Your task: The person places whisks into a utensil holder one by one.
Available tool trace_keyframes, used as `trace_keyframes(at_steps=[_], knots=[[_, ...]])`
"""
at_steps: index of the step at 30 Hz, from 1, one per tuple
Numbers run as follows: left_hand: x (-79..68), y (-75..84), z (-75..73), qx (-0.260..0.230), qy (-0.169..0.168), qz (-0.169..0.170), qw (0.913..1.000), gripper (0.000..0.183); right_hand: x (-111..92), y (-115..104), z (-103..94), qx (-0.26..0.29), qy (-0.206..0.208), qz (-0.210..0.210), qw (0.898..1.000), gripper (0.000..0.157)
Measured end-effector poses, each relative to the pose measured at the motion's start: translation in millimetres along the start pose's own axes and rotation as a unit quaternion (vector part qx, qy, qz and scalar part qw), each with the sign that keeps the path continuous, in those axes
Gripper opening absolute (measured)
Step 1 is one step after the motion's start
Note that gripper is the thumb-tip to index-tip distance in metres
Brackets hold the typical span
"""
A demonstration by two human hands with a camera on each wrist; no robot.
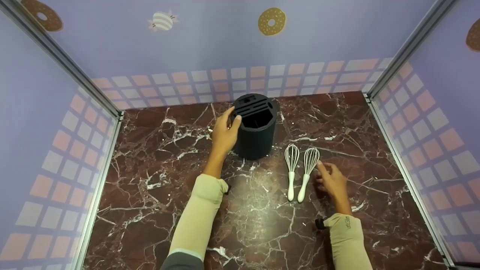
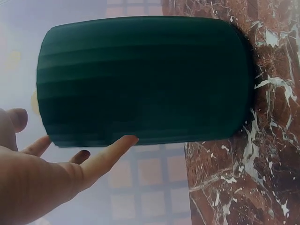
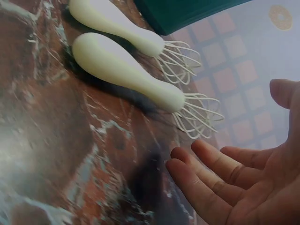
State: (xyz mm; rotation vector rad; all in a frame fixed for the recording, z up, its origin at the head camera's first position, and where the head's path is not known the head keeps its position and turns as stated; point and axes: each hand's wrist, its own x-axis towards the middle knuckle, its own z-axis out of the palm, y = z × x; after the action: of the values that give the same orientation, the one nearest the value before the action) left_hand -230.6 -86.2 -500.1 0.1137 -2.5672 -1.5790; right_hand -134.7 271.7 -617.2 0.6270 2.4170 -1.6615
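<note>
A dark ribbed utensil holder [image 1: 255, 140] stands upright on the marble-patterned tabletop, its slotted top facing up. At the holder's upper left side is my left hand [image 1: 225, 135], thumb by the rim and fingers loosely extended along the wall. The left wrist view shows the holder's green-black side [image 2: 145, 84] with those fingers at its edge. Two whisks with cream handles lie side by side to the right: a left whisk [image 1: 291, 185] and a right whisk [image 1: 304, 187]. Just right of the right whisk's wires, my right hand [image 1: 333, 182] hovers with relaxed fingers and holds nothing.
Purple panels [image 1: 210, 45] with pastel squares and doughnut pictures enclose the back and both sides. Metal rails [image 1: 408, 180] run along the tabletop's side edges. The holder stands near the back wall.
</note>
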Motion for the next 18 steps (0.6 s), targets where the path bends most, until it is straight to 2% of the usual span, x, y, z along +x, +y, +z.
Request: trace_keyframes(at_steps=[7, 12, 15, 18], knots=[[6.9, -3.0, 7.5, 0.029, 0.003, -0.002, 0.9996, 0.047, 3.4, 1.6, 13.5, -0.013, -0.001, 0.019, 1.000, 0.071], [7.7, -6.3, 9.5, 0.024, 0.004, -0.008, 0.9997, 0.048, 4.7, 1.2, 21.8, -0.064, 0.010, 0.015, 0.998, 0.069], [7.8, -8.5, 11.1, 0.017, 0.002, -0.010, 0.9998, 0.049, 5.4, 2.3, 26.4, -0.088, 0.018, 0.016, 0.996, 0.062], [7.5, -10.1, 13.3, 0.004, -0.002, -0.013, 0.9999, 0.049, 5.7, 3.8, 29.4, -0.125, 0.038, -0.002, 0.991, 0.053]])
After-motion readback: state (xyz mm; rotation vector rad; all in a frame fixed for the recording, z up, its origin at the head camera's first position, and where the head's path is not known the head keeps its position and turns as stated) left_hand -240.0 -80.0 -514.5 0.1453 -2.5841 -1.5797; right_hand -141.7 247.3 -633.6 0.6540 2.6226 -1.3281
